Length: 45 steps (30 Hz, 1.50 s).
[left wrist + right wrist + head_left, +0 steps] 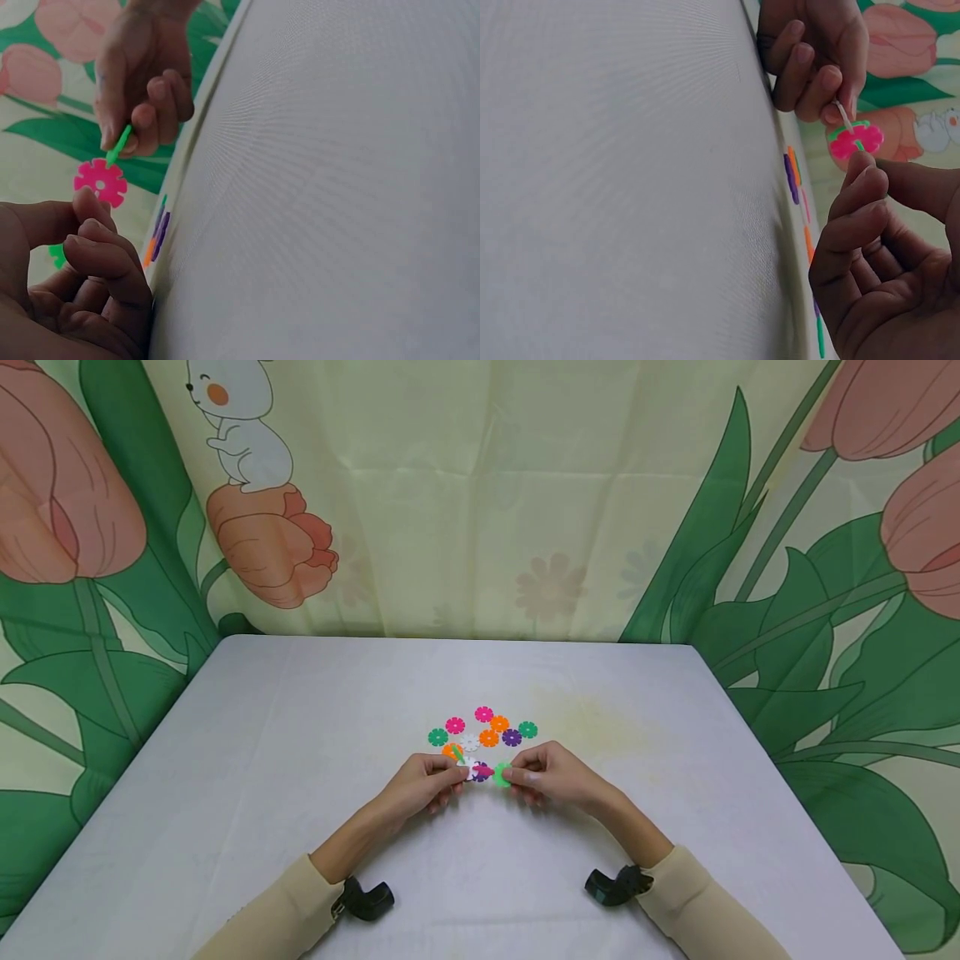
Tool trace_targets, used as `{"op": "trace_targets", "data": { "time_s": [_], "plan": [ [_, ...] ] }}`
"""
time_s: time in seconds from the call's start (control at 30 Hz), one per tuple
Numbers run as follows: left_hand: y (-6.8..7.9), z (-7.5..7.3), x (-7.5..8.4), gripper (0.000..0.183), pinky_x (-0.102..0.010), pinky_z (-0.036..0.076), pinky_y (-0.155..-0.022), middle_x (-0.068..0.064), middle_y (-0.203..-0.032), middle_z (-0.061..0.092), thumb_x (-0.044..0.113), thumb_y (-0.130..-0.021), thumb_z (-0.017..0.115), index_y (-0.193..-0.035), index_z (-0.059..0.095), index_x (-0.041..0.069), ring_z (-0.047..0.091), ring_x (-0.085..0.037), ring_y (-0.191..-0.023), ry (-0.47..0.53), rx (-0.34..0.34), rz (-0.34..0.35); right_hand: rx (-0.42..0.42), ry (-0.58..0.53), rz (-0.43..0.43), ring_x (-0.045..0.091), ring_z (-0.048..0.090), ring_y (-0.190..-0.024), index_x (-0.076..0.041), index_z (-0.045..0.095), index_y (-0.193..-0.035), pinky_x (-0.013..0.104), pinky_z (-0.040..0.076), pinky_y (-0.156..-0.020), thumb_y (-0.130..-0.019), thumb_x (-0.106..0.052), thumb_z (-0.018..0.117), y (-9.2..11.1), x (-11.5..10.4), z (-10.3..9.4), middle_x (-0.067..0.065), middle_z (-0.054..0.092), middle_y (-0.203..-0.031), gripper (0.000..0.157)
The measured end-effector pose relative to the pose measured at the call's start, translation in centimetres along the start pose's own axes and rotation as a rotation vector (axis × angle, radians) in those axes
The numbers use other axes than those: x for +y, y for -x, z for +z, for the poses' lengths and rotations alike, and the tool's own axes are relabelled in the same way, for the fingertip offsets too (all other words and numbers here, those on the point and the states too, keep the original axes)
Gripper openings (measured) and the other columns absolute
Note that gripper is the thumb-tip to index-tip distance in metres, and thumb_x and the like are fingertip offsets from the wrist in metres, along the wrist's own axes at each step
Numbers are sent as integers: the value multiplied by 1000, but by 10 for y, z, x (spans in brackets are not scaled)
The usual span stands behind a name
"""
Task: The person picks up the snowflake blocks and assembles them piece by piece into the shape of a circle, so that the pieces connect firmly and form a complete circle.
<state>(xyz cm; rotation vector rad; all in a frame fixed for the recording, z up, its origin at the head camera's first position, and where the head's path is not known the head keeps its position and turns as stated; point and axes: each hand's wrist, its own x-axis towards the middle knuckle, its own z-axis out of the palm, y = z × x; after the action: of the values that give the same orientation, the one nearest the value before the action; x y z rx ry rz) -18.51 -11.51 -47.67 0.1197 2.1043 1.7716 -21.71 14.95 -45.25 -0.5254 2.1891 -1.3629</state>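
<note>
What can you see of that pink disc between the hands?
The pink disc is flat, round and plastic-looking, with a notched rim and a central hole. It is held upright above the table. A light green disc in the right hand meets one side of its rim, a white disc in the left hand the other.

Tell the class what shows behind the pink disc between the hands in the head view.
Behind the pink disc, parts of a purple disc show around its edges. The purple disc's middle is covered, and whatever lies under it cannot be seen.
</note>
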Motion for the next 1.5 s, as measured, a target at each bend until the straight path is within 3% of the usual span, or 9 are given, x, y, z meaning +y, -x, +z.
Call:
{"op": "trace_targets", "data": {
  "time_s": [0.9,1.5],
  "plan": [
    [0,-2,-1,28,-20,40,-52,1,-75,63,27,-102,70,-98,73,0,46,-11,-57,-11,-3,-5,-62,-128,37,11,58,-61,8,72,-101,20,53,-58,-104,-25,69,-2,4,3,6,70,-78,33],
    [-2,-4,-2,28,-20,40,-52,0,-72,64,26,-102,71,-96,74,-1,47,-11,-57,-31,2,-3,-57,-137,27,11,57,-60,9,71,-101,19,52,-58,-104,-23,69,-4,7,7,5,70,-77,32]
  ]
}}
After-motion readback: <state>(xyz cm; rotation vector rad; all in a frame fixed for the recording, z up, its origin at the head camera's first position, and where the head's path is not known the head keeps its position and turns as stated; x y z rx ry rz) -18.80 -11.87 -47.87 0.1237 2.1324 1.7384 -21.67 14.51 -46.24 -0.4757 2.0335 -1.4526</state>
